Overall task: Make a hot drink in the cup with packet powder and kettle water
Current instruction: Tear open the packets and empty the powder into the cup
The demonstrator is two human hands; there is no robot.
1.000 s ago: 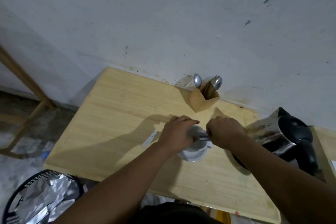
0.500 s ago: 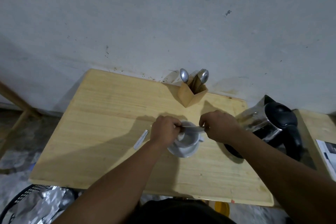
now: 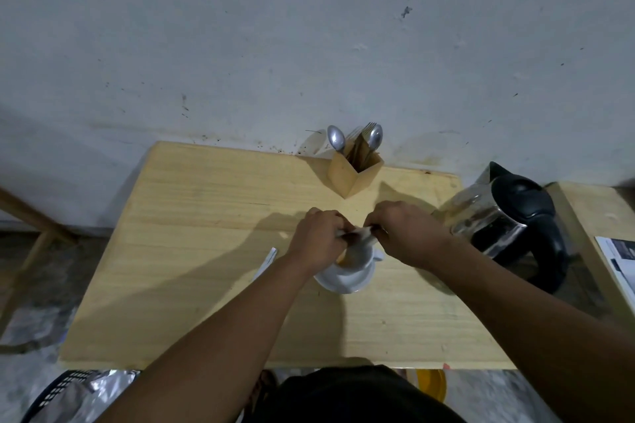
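Above the cup (image 3: 357, 256), both hands pinching the packet (image 3: 355, 236) ends, long axis left-right

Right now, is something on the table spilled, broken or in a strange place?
Nothing looks spilled or broken. Both hands, left and right, hold the packet over the cup. Only a torn paper strip lies loose on the table beside the saucer.

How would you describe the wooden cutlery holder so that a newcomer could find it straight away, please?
Start at the pale wooden table and follow its far edge along the wall. The wooden cutlery holder stands there, beyond the hands and left of the kettle. It is the only square box, with spoons sticking up.
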